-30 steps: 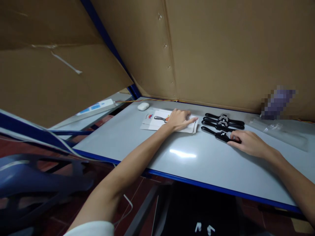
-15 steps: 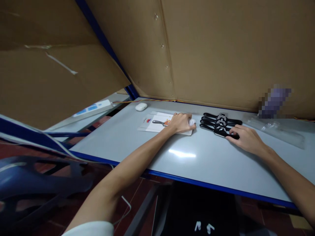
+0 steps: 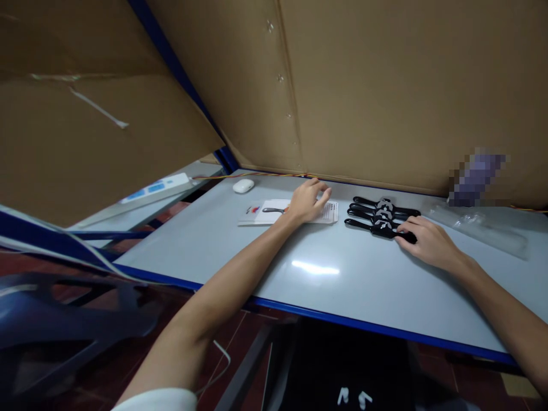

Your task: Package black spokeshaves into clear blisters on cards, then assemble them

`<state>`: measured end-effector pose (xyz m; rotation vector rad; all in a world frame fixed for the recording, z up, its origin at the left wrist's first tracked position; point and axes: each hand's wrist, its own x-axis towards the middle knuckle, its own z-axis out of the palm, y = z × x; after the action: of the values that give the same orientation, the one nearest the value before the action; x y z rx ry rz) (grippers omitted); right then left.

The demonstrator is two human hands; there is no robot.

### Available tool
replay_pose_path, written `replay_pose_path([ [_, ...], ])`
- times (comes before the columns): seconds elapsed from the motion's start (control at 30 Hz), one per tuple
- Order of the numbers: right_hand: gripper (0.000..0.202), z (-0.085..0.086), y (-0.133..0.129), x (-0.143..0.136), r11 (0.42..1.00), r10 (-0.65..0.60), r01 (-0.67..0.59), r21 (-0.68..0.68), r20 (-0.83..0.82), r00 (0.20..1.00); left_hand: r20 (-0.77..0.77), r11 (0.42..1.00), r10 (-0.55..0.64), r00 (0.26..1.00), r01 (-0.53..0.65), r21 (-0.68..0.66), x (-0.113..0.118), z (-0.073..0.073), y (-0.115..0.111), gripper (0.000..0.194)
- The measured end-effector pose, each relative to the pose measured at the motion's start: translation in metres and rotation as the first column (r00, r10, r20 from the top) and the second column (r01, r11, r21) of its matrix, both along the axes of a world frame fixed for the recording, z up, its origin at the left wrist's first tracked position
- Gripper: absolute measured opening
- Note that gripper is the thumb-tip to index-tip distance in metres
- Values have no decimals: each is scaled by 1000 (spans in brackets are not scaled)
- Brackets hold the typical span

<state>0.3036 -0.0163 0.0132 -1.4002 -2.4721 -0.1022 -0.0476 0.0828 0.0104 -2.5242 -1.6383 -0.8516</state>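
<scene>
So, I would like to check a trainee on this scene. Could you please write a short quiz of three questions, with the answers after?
1. True or false: the right hand touches a black tool.
2. Which is nearest to the left hand?
a) the power strip
b) the white case
c) the cards
3. Fill in, left or right: the clear plastic lies on the ___ side of the table.

Key: 1 true; 2 c; 3 right.

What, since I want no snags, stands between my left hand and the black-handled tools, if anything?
Nothing visible stands up between your left hand and the black-handled tools; only the flat end of the printed cards shows there. Your right hand holds the nearest tool by its opposite end.
</scene>
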Motion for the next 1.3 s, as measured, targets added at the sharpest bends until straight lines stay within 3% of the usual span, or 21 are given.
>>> replay_pose_path([
  [0.1,22,2,-1,0,1000,15,-15,-15,-11,1000,-94,991,-125,988,121,-48,-10,2,-4,47],
  [0.2,24,5,0,1,1000,7,-8,-21,-15,1000,-156,979,-187,970,171,-114,-17,1,-6,49],
  [0.27,26,10,2,5,999,-53,53,10,-11,999,-164,977,-202,966,187,-102,-18,2,-8,50],
  [0.33,24,17,6,14,977,-201,200,79,2,980,-163,973,-228,960,220,-65,-15,4,-12,50],
  [0.4,23,25,10,28,910,-397,391,138,20,917,-157,962,-273,949,271,-33,-7,6,-18,50],
  [0.5,40,34,14,54,798,-601,590,127,77,796,-161,922,-385,909,386,-28,8,5,-29,45],
  [0.67,57,34,16,88,675,-704,737,-44,260,661,-236,840,-539,809,537,-76,30,-9,-41,40],
  [0.73,53,35,15,92,670,-690,736,-99,283,666,-243,833,-551,798,546,-92,34,-14,-42,41],
  [0.83,46,41,12,87,700,-676,712,-52,273,685,-215,831,-554,804,549,-91,36,-17,-42,42],
  [0.97,42,50,3,67,747,-662,652,128,237,711,-152,816,-578,802,569,-104,35,-14,-41,39],
  [1.07,39,51,-3,47,776,-606,547,315,131,784,-101,790,-611,785,596,-141,33,-10,-42,35],
  [1.17,41,45,-8,22,801,-461,405,441,23,887,-62,753,-651,756,634,-178,32,-6,-43,36],
  [1.3,40,32,-21,-15,895,-160,127,427,43,986,-16,712,-691,723,676,-190,33,-4,-47,35],
])
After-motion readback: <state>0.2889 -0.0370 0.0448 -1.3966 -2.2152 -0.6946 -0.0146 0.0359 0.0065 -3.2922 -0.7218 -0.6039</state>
